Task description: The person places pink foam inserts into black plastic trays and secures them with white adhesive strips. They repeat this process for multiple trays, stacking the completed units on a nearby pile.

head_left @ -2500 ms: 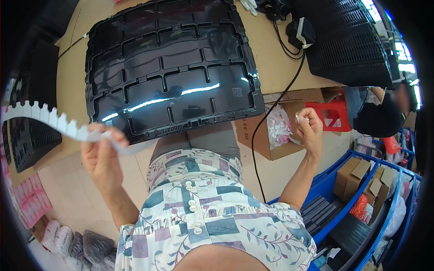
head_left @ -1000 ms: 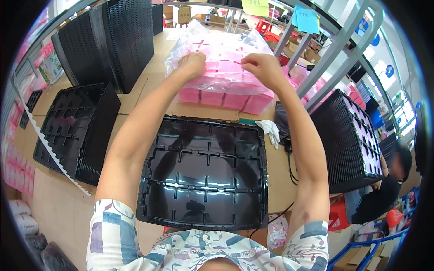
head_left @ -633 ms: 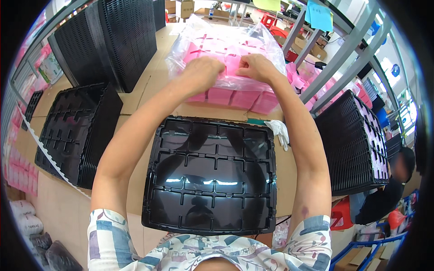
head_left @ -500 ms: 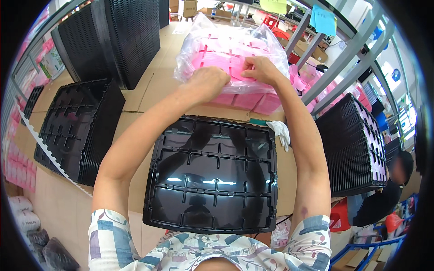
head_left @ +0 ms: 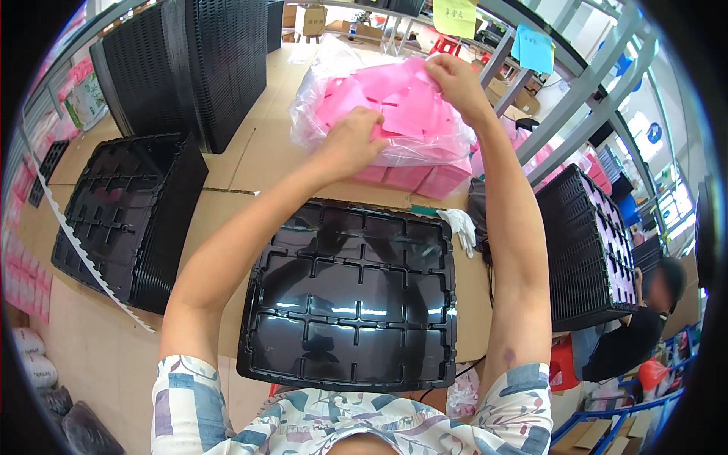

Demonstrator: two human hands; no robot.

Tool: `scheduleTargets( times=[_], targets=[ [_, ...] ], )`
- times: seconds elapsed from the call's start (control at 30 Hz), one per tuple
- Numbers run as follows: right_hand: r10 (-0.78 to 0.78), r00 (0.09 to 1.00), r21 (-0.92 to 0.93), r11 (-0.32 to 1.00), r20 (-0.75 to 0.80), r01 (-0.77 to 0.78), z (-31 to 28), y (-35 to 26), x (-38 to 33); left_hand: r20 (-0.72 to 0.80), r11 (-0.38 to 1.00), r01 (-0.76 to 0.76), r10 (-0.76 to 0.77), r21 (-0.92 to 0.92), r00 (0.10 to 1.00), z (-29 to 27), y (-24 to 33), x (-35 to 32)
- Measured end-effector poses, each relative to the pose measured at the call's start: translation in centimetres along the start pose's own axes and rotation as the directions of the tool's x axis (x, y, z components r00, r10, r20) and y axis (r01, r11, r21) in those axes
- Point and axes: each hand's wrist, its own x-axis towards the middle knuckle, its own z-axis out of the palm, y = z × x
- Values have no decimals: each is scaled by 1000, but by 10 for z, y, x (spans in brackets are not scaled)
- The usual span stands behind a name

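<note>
A stack of pink slotted sheets (head_left: 356, 95) lies at the far middle of the table inside a clear plastic bag (head_left: 307, 125). My right hand (head_left: 460, 85) is closed in a pinch on the far right corner of the top pink sheet (head_left: 413, 106), which is raised and slanted. At the near left side of the same sheet, my left hand (head_left: 351, 142) is closed with curled fingers on its edge; the fingertips are partly hidden. Nearer to me, a black plastic compartment tray (head_left: 356, 303) lies flat in front of my body, touched by neither hand.
Tall stacks of black trays (head_left: 182, 72) stand at the far left, with a lower stack (head_left: 114, 220) nearer. Another tray stack (head_left: 584, 250) stands at the right. A white glove (head_left: 460, 227) lies beside the middle tray. Metal frame bars (head_left: 599, 114) rise at the right; a person (head_left: 622, 341) sits beyond.
My right hand has moved up and away, lifting the right side of the top pink sheet. My left hand has shifted slightly, its fingers turning upward. The view has shifted a little.
</note>
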Motion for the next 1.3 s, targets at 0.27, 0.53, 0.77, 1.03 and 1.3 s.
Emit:
scheduleTargets(
  times=[0.27, 0.53, 0.77, 1.03, 1.3],
  targets=[
    [216, 975, 558, 816, -58, -147, -8, -6, -12, 486, -504, 298, -296, -811, 823, -17, 11, 13],
    [154, 988, 230, 962, 3, -150, -31, -6, -43, 346, -262, 239, -529, -935, 775, -16, -6, 19],
    [-419, 891, -127, 888, 175, 442, 74, -71, -159, 127, 33, 170, -531, -985, 837, -69, 32, -7],
    [334, 905, 948, 80, 266, -308, 75, -14, -191, 298, 137, 424, -522, -895, 799, -83, 32, -135],
    [422, 871, 927, 156, 249, -341, 21, -23, -289, 319, 215, 567, -647, -795, 693, -76, 55, -209]
  ],
)
